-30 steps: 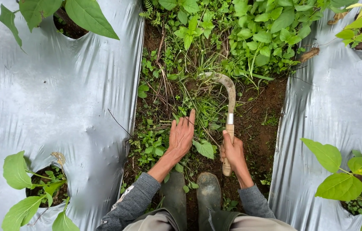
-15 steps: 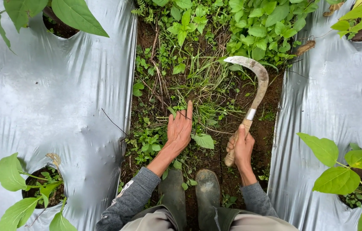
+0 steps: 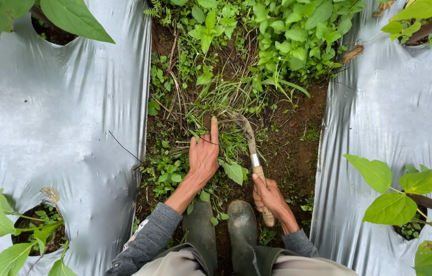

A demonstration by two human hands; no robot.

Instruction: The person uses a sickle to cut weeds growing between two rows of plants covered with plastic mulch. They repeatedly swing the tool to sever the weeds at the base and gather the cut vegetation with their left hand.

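The right hand point(image 3: 268, 193) is gripping a sickle point(image 3: 253, 153) by its wooden handle, fingers wrapped tight around the wood, thumb lying along the top. The handle is sticking out below the fist, just above the right boot point(image 3: 242, 225). The curved, rusty blade is pointing up and away from the person, its tip buried in a tuft of grass point(image 3: 226, 102) in the middle of the furrow.

The left hand point(image 3: 203, 156) is lying palm down on the weeds point(image 3: 172, 171), just left of the blade. Its fingers are held loosely together and stretched out flat, the index finger reaching furthest toward the grass tuft. It is holding nothing that can be seen. A broad leaf point(image 3: 234, 171) is lying between the two hands.

Both arms are wearing grey sleeves point(image 3: 154, 235). The left boot point(image 3: 200, 230) is standing beside the right one on bare soil point(image 3: 297, 148).

Silver plastic mulch point(image 3: 62, 128) is covering the raised beds on either side of the furrow. Plants with large leaves are growing through round holes in it: one at bottom left point(image 3: 1, 240), one at top left point(image 3: 67, 18), and one at right point(image 3: 394, 199). Dense green weeds point(image 3: 297, 36) are filling the far end of the furrow.
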